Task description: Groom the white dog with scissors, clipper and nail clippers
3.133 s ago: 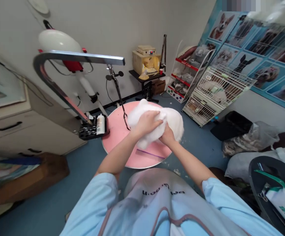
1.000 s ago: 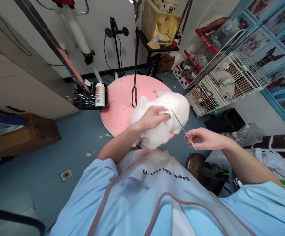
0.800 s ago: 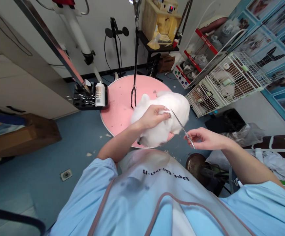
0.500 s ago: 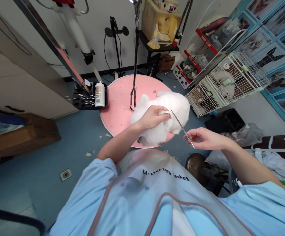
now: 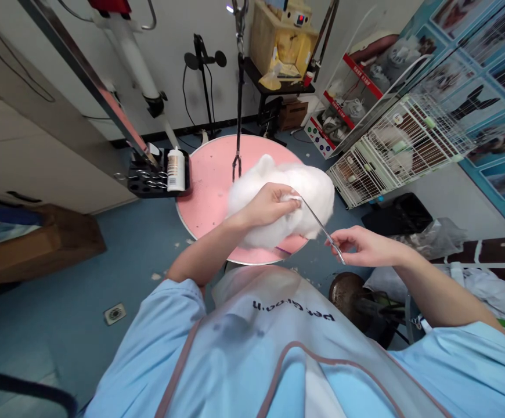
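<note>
Shifting on the pink bench (image 5: 204, 191), the dog (image 5: 313, 188) has raised its head; the left hand (image 5: 270, 203) keeps pinching fur, and the right hand (image 5: 361, 247) still grasps the scissors (image 5: 320, 227).

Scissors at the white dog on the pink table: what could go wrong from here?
1. The scissors in the right hand point their tips right at the left hand pinching fur; a twitch of the white dog could nick finger or skin.
2. The dog sits near the pink table edge, with the hanging black loop seemingly off it; it might step off.
</note>
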{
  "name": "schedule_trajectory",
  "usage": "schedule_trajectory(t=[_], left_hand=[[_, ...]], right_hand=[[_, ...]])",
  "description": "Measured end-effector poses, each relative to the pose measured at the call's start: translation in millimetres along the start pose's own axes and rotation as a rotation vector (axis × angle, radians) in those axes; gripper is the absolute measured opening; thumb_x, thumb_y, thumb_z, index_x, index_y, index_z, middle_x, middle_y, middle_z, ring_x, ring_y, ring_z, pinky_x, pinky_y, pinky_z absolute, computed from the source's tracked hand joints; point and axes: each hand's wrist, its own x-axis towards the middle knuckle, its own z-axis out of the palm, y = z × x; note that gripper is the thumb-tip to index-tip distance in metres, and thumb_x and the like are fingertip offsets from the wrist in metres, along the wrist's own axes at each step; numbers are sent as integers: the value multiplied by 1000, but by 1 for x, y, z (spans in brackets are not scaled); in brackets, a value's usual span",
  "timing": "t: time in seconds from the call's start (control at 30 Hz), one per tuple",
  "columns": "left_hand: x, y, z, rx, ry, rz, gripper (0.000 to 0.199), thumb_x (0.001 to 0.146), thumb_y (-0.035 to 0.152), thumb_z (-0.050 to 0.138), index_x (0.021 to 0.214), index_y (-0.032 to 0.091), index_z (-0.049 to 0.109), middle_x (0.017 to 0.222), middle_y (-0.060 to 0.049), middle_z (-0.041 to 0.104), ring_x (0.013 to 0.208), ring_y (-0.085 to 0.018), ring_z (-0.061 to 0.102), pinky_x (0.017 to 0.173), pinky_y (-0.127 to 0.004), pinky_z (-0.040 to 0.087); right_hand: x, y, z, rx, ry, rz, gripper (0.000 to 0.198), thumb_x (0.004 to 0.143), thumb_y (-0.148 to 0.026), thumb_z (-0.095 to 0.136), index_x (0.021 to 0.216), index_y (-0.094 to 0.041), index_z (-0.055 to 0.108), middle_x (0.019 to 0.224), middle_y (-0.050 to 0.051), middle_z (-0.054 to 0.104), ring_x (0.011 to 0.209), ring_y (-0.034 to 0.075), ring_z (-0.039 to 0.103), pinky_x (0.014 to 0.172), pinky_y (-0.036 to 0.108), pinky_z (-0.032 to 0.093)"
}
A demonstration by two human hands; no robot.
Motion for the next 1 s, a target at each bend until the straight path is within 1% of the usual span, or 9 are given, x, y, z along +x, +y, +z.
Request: schedule_trajectory(t=[0.23,0.73,0.87,1.0], left_hand=[[2,3,-1,5,-36,-20,16,73,27,65,66,13,67,64,-1,63,59,-8,51,56,-20,39],[2,2,-3,-16,-49,-35,16,74,28,66,71,13,70,68,-2,67,61,-9,56,58,-20,43],[2,2,-3,-33,-50,-23,16,74,29,69,70,13,70,68,-2,67,62,-10,57,61,-21,44],[2,1,-3,-24,-35,-29,16,75,28,67,70,13,69,67,-2,66,62,-10,56,60,-21,43]], right_hand=[[-2,4,-2,16,23,17,29,76,-34,69,100,-18,68,78,1,68,69,14,59,64,25,49],[-2,4,-3,-8,23,18,28,77,-36,68,98,-18,69,78,1,69,69,15,59,65,25,48],[-1,4,-3,-13,12,9,27,78,-34,67,100,-18,69,80,1,69,69,14,59,66,25,49],[1,4,-1,-14,14,11,24,79,-32,66,99,-18,68,80,2,67,69,14,58,65,24,49]])
